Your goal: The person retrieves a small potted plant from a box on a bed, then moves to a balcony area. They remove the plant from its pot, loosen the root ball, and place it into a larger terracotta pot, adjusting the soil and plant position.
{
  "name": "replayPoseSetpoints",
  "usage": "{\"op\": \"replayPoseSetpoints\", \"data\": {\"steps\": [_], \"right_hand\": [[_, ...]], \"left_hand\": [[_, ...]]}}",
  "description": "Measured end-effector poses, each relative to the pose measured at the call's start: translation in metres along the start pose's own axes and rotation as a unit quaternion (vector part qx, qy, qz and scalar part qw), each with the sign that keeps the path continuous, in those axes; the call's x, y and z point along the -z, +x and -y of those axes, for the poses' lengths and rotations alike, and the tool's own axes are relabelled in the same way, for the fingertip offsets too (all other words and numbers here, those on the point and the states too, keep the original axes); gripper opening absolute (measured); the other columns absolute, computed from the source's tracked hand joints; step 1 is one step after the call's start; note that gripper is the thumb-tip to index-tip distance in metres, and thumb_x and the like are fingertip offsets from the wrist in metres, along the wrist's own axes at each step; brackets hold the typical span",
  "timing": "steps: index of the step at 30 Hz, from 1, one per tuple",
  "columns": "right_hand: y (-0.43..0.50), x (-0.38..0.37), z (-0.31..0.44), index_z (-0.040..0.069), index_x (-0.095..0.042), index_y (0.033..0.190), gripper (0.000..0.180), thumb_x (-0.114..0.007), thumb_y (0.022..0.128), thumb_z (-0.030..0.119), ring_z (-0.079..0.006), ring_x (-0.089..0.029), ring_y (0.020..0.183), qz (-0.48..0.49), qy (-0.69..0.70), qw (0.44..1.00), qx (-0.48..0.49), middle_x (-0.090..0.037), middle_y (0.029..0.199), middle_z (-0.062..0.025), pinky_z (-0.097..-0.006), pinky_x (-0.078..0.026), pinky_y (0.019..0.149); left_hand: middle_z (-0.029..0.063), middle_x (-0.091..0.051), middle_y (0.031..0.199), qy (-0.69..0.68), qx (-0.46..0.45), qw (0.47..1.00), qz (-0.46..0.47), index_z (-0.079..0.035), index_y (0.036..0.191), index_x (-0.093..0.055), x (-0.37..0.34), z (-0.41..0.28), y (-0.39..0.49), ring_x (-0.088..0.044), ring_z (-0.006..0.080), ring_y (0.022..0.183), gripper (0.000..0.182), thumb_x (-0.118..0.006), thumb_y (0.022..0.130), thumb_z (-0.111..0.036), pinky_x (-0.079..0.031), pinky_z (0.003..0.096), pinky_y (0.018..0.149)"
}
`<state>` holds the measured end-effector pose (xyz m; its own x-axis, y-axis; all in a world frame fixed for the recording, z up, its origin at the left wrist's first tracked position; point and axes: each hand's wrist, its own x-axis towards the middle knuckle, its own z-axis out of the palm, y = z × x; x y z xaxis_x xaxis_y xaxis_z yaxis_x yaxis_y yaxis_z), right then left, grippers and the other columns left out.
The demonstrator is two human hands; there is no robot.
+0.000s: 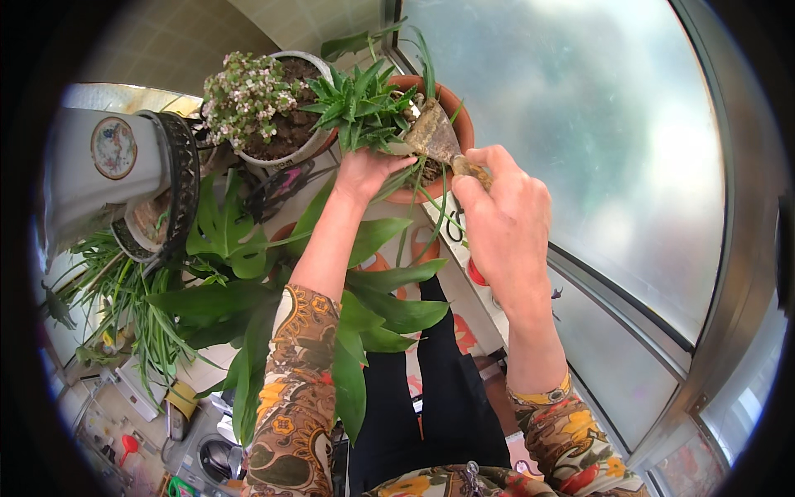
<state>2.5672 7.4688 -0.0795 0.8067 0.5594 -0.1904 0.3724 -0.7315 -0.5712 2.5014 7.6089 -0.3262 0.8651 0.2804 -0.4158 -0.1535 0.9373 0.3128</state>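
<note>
My right hand (pixel 506 214) grips the handle of a dirty metal scraper (pixel 433 133), its broad blade over a terracotta pot (pixel 464 127). Beneath the blade, a spiky green succulent (pixel 360 102) leans over the pot's left side. My left hand (pixel 371 174) is under the succulent, palm partly up; whether its fingers hold the plant's base or its small container is hidden by leaves. Dark soil (pixel 428 171) and long thin green leaves show in the pot below the blade.
A white pot (pixel 313 146) with a pink-flowered plant (pixel 245 102) stands left of the terracotta pot. Large green leaves (pixel 385 279) spread under my left arm. A frosted window (pixel 608 136) borders the right side. A white ceramic planter (pixel 105 161) and hanging spider-like foliage (pixel 143 310) are further left.
</note>
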Motion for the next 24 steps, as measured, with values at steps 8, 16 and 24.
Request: {"op": "replayPoseSetpoints", "data": {"steps": [8, 16, 24], "right_hand": [[0.002, 0.005, -0.058, -0.006, -0.066, 0.104, 0.032, -0.062, 0.081, 0.016, -0.017, -0.056, 0.058, -0.048, 0.165, 0.982, -0.073, -0.065, 0.067, -0.0143, -0.0316, -0.046, 0.059], [0.013, -0.084, -0.152, -0.001, -0.067, 0.11, 0.034, -0.065, 0.08, 0.013, -0.0108, -0.061, 0.072, 0.028, 0.185, 0.974, -0.128, -0.071, 0.085, -0.0076, -0.0258, -0.049, 0.067], [0.051, -0.149, -0.159, 0.008, -0.069, 0.108, 0.031, -0.062, 0.08, 0.02, -0.029, -0.069, 0.086, 0.112, 0.062, 0.992, 0.007, -0.073, 0.093, -0.014, -0.0378, -0.053, 0.078]], "left_hand": [[0.0187, -0.032, 0.15, -0.066, 0.02, 0.996, -0.052, -0.006, 0.144, -0.036, 0.019, -0.008, -0.004, -0.029, 0.0479, 0.137, 0.056, -0.047, 0.099, -0.036, -0.029, 0.0747, 0.106], [0.0159, -0.036, 0.149, -0.031, 0.009, 0.998, -0.055, -0.008, 0.142, -0.041, 0.013, -0.029, -0.022, -0.036, 0.0457, 0.134, 0.052, -0.047, 0.099, -0.036, -0.035, 0.0718, 0.104], [0.0219, -0.038, 0.146, 0.063, -0.004, 0.998, -0.028, -0.005, 0.144, -0.036, -0.001, -0.04, -0.035, -0.038, 0.0473, 0.132, 0.063, -0.052, 0.096, -0.042, -0.037, 0.0717, 0.104]]}}
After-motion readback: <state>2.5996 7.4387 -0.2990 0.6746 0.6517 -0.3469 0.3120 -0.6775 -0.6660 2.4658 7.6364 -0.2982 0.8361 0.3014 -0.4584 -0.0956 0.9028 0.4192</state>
